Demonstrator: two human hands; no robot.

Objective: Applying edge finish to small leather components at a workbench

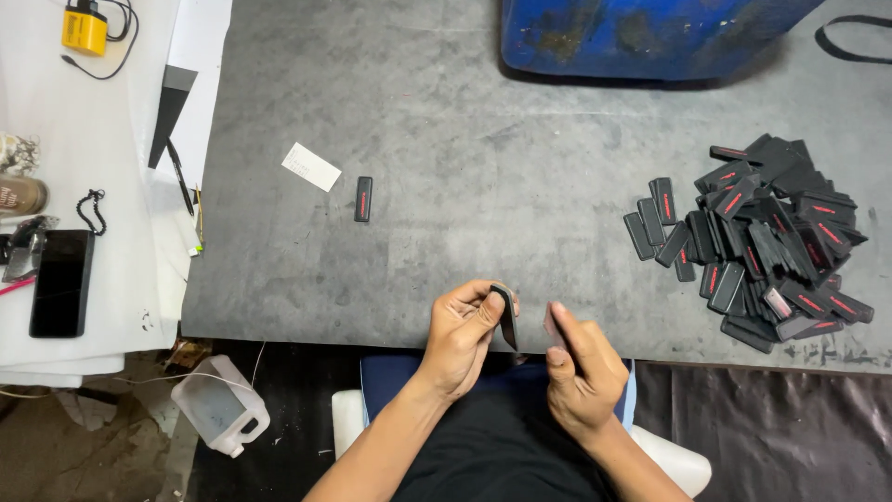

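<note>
Left hand point(462, 332): closing its grip on a slim black casing piece point(506, 317), thumb and fingers pinching it upright just over the near edge of the worktop point(446, 167).
Right hand point(581, 367): holding a second small dark piece point(554, 327) between thumb and fingertips, its grip narrow around it; the piece is sitting just beside the left hand's one, the two apart.
Seat: the person is sitting on a white chair point(346, 414), dark clothing filling the lap below both hands.
Floor, near left: a translucent plastic jug point(221, 405) is lying on its side.
Worktop, right: a pile of black casings with red stripes point(757, 242) is lying heaped, well apart from the hands, a few pieces spreading out at its left edge.
Worktop, middle left: a single black casing point(363, 199) is lying alone, a white paper slip point(311, 167) near it.
Side table, left: a black phone point(61, 282) is lying flat on white sheeting, a black pen point(179, 177) beyond it.
Far left corner: a yellow device point(85, 31) with a black cable is sitting there.
Far edge: a blue container point(641, 33) is standing at the top of the worktop.
</note>
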